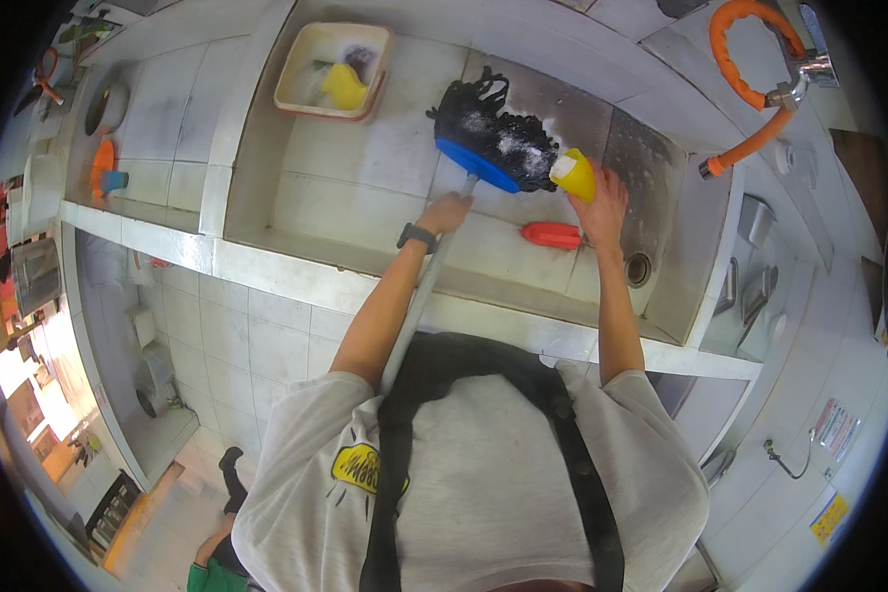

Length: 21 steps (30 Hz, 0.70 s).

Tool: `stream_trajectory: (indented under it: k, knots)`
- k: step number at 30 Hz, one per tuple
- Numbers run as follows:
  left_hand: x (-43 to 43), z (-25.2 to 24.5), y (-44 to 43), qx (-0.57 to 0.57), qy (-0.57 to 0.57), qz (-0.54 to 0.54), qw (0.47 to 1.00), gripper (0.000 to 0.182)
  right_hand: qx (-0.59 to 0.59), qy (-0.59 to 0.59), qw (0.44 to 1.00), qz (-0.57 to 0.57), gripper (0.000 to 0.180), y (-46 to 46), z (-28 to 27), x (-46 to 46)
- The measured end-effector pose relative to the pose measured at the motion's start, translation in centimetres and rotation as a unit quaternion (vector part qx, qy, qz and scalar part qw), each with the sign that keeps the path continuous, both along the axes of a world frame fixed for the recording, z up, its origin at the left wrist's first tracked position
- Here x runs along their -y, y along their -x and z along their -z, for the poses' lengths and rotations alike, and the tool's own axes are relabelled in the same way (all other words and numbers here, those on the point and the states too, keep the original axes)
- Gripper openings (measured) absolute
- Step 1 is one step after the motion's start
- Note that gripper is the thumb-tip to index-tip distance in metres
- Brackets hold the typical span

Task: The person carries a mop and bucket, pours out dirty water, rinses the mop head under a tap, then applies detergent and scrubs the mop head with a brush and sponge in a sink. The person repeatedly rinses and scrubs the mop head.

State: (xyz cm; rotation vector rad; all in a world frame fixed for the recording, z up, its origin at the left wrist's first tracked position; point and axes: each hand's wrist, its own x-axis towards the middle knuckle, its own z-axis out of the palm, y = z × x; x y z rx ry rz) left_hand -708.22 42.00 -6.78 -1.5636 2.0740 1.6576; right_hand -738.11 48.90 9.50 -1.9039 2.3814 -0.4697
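A string mop's black strands (481, 122) lie spread on the floor of a tiled trough (355, 159), with white powder scattered over them. My left hand (445, 213) is closed around the grey mop handle (414, 314), just below the blue mop head (477, 164). In my right hand (604, 206) is a yellow plastic cup (581, 177), tipped toward the right end of the strands, with white powder at its mouth. Below the cup, a red scrubbing brush (555, 235) rests on the tiles, touched by neither hand.
A cream plastic tub (287, 70) holding white powder and a yellow item stands at the trough's far left. The drain hole (638, 269) is at right. An orange hose (725, 55) hangs from a tap (814, 70). Another person (222, 551) is partly visible lower left.
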Motion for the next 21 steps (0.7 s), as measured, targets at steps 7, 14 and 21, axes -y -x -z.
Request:
stream_trajectory:
  k: [7, 14, 21]
  knots:
    - [-0.3, 0.5, 0.4, -0.004, 0.065, 0.086, 0.994, 0.033, 0.009, 0.028, 0.998, -0.064, 0.075, -4.3, -0.3, 5.6]
    - [-0.4, -0.6, 0.2, -0.026, 0.114, 0.105, 0.988, 0.046, -0.006, 0.003, 0.992, -0.122, 0.076, -6.7, 1.5, 10.3]
    - [0.1, -3.1, 0.1, -0.001, 0.036, 0.094, 0.995, 0.049, 0.080, 0.019, 0.993, -0.088, 0.077, -4.7, 5.1, 6.6]
